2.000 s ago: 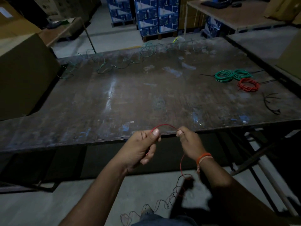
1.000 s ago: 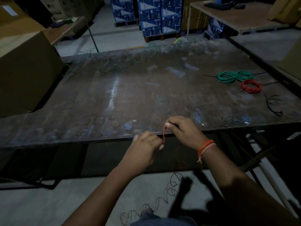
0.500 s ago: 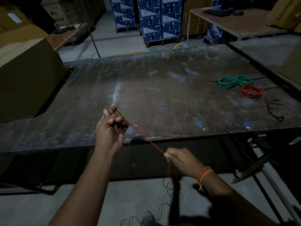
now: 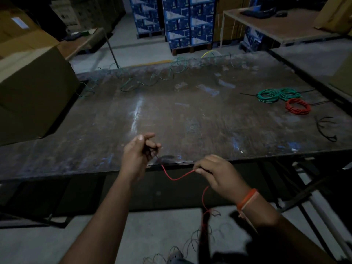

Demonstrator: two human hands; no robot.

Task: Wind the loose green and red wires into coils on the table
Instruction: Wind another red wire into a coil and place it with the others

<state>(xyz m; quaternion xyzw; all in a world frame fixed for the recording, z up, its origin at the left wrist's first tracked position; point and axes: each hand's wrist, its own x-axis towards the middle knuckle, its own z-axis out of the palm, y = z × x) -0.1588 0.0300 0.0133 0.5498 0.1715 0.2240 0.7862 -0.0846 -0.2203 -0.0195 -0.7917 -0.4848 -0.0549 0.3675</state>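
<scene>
Done: green coils point(image 4: 278, 94), red coil point(image 4: 297, 106) on table point(image 4: 190, 119) | Now: left hand point(image 4: 137, 151), right hand point(image 4: 217, 173) pinch red wire point(image 4: 177, 177) | Left: loose green wire point(image 4: 152, 80)

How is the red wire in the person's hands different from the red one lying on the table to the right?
The held red wire is loose: it sags between the left hand and right hand, then trails to the floor. The red coil is wound into a tidy ring. The held wire hangs off the table's near edge; the coil lies flat on it, untouched, beside the green coils. Both look like the same thin red wire.
</scene>
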